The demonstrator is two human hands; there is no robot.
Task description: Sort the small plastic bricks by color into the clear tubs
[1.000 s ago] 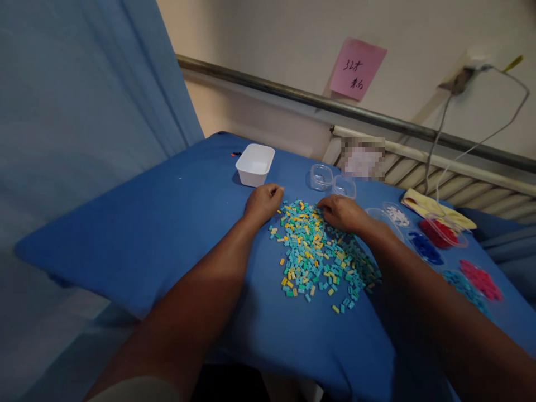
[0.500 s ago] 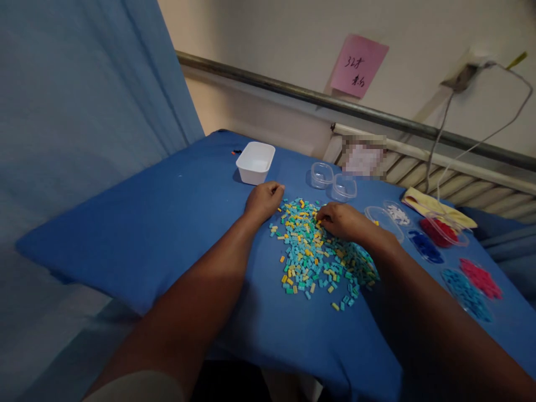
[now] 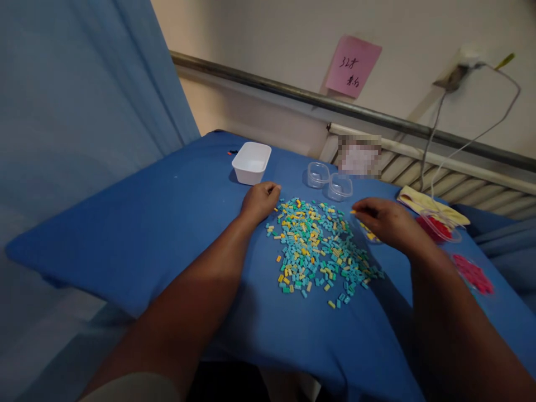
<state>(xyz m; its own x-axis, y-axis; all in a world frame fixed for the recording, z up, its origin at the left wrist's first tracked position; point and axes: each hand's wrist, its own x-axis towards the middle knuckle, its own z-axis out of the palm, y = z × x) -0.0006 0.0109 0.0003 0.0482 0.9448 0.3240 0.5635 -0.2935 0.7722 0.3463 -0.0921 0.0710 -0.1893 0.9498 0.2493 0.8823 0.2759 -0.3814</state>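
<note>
Right hand [image 3: 387, 220] pinches a yellow piece [image 3: 353, 212] beside the heap of small pieces [image 3: 312, 240]

The thumb and fingertips of the right hand close narrowly on the yellow piece, which pokes out at their tips, just past the right edge of the heap. Directly below this hand sits a clear container [image 3: 374, 240] with yellow pieces in it; the hand covers much of it, so its full outline cannot be made out. The left hand [image 3: 259, 202] rests at the heap's upper left edge, fingers curled and thumb near the forefinger; whether anything is held inside cannot be told.

The heap, mixed teal, green, yellow and cream, spreads over the blue cloth [image 3: 138, 234] between the two forearms, with stray pieces scattered at its near end.

Just beyond the left hand stands a white tub [image 3: 250, 177], with a small black-and-orange item [image 3: 232, 152] beside it. Two small clear tubs [image 3: 340, 190] stand side by side behind the heap. On the right, the right forearm [image 3: 448, 301] blocks part of the view: red pieces [image 3: 439, 226] and pink pieces [image 3: 473, 273] show past it. A folded yellow cloth [image 3: 431, 205] lies behind the red ones.

Farther back, a cable [image 3: 481, 138] hangs down from the wall in front of a radiator [image 3: 412, 167]. A metal rail [image 3: 268, 84] crosses the wall below a pink note [image 3: 354, 66], and a blue curtain [image 3: 84, 111] fills the left.
</note>
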